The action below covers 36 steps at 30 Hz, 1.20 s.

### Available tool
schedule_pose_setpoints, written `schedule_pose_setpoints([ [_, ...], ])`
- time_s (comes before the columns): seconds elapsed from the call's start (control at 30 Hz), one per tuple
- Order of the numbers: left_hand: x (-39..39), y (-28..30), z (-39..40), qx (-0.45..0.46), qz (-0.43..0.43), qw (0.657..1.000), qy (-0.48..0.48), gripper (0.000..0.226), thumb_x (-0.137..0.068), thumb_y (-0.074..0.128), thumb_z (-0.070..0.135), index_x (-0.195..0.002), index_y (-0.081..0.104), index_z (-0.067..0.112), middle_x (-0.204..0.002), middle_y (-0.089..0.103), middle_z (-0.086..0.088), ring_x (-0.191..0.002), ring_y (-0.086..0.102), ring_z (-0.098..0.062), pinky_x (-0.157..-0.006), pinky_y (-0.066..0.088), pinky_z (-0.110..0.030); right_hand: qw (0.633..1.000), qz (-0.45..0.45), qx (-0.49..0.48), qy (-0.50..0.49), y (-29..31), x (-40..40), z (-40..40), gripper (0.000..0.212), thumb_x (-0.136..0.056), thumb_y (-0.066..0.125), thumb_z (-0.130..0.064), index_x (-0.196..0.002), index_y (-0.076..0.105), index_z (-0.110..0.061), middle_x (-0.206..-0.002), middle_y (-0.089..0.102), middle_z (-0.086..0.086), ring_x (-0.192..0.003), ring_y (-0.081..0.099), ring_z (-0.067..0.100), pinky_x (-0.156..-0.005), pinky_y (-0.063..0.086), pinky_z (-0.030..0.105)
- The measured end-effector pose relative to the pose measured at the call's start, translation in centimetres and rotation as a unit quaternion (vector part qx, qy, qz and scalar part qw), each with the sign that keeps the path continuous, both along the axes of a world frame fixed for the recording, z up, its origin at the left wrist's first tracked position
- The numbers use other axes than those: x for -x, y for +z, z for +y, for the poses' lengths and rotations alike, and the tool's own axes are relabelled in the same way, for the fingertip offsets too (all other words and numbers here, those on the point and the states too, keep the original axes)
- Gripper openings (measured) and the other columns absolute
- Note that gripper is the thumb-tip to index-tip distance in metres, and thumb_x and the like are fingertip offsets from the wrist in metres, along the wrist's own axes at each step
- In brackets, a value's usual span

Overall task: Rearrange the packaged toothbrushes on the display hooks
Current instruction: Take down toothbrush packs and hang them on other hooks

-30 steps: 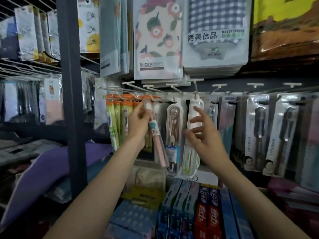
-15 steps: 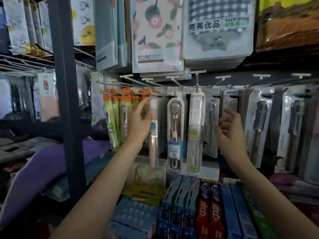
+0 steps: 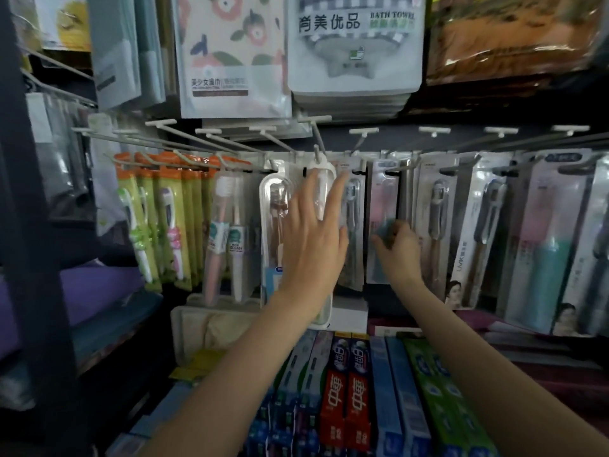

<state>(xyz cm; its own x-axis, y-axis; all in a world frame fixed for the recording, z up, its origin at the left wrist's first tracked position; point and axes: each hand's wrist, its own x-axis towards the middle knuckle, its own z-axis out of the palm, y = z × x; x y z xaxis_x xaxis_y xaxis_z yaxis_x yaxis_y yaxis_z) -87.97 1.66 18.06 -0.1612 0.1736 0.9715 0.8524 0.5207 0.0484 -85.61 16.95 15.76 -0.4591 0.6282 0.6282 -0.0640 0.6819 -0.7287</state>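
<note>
Head view: the packaged toothbrushes hang in a row on white display hooks across the middle of the frame. At centre left hang green-and-orange carded packs, then two slim pink toothbrush packs, then a clear rounded case. The left hand is at frame centre with its fingers straight and spread wide, laid flat over the white-topped clear case that hangs from the central hook; it holds nothing. Just right of it, the right hand has its fingers curled onto the lower part of a pale pink flat pack hanging on the next hook; motion blur hides how firm the grip is. Further right hang larger carded packs with dark brush heads. Bagged towels fill the upper part of the frame, and toothpaste boxes lie along the bottom centre between the two forearms.
</note>
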Motion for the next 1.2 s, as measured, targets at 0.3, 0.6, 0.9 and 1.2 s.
schedule_pose_setpoints([
  [0.3,1.6,-1.6,-0.7,-0.018,0.023,0.999,0.025,0.056,-0.075,0.060,0.009,-0.128,0.042,0.015,-0.130,0.045,-0.013,-0.112,0.041,-0.026,-0.093,0.041,-0.036,0.998,-0.064,-0.025,0.007,-0.9,2.9,-0.8,0.046,-0.085,0.066,-0.021,-0.121,0.046,-0.002,-0.121,0.052,0.014,-0.109,0.051,0.025,-0.090,0.043,0.031],
  [0.6,2.1,-2.3,-0.7,-0.031,0.005,0.999,0.013,0.063,-0.074,0.073,0.009,-0.126,0.039,0.019,-0.124,0.031,-0.008,-0.102,0.044,-0.026,-0.084,0.046,-0.035,0.999,0.003,0.024,-0.033,-3.5,0.9,-1.1,0.048,-0.091,0.056,-0.015,-0.133,0.037,0.000,-0.133,0.040,0.018,-0.119,0.044,0.029,-0.099,0.035,0.029],
  [0.9,2.5,-2.5,-0.6,-0.032,0.006,0.999,0.017,0.068,-0.067,0.076,-0.002,-0.123,0.044,0.019,-0.123,0.037,-0.011,-0.101,0.044,-0.027,-0.079,0.048,-0.033,0.989,-0.087,0.119,-0.026,-2.5,2.5,0.2,0.047,-0.091,0.052,-0.005,-0.133,0.032,0.000,-0.126,0.053,0.021,-0.112,0.054,0.036,-0.084,0.045,0.035],
  [1.2,2.8,-2.8,-0.6,-0.030,0.012,0.999,0.017,0.066,-0.068,0.075,-0.003,-0.124,0.047,0.019,-0.125,0.039,-0.013,-0.103,0.043,-0.027,-0.082,0.047,-0.034,0.999,0.047,0.022,0.001,-3.8,-2.6,-4.0,0.062,-0.090,0.055,-0.005,-0.142,0.024,-0.009,-0.129,0.051,0.012,-0.105,0.053,0.018,-0.087,0.048,0.030],
])
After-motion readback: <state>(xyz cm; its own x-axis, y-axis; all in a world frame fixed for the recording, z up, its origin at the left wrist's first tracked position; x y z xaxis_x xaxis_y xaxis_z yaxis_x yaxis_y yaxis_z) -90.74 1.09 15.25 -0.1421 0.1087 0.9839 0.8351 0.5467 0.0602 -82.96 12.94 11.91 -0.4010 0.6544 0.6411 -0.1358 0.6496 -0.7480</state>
